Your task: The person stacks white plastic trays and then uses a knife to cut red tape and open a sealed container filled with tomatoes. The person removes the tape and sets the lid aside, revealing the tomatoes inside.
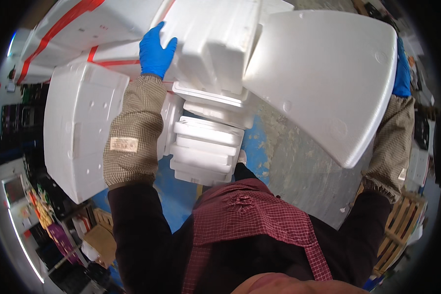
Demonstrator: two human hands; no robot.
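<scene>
At upper left the gloved left hand (156, 51) clutches a white foam box (215, 39) atop the stack, while the right hand (402, 68), grip hidden, braces a foam lid (323, 78) that could slip.

Foam lid (323, 78) right of stacked foam boxes (208, 142)

Left hand (155, 49) on a white foam box (215, 39) — right hand (403, 73) behind a foam lid (323, 78).
</scene>
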